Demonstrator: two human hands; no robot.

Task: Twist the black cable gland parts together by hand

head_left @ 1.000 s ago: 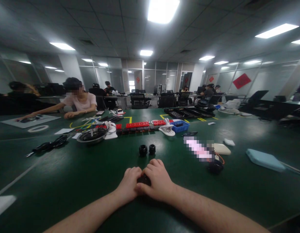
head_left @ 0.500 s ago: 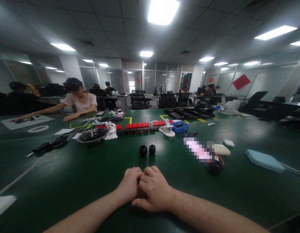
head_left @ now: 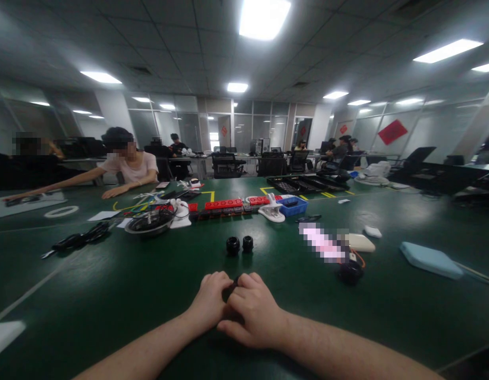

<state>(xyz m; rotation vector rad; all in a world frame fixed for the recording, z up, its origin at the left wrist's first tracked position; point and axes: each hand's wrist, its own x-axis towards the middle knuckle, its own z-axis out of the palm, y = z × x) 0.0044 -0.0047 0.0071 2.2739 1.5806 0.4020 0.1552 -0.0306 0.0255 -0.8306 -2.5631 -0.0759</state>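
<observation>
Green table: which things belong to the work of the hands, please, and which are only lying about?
In the work:
dark object, mostly hidden between left hand and right hand
larger black round piece and smaller black round piece, just ahead (probably)

Lying about, it seems:
blue tray
white clip
light blue case
white ring

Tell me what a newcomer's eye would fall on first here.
Probably the bare left hand and right hand, together at the near middle of the green table, around a mostly hidden dark object. Just beyond sit two glossy black round pieces. Farther back, a bright red row of blocks stands out.
</observation>
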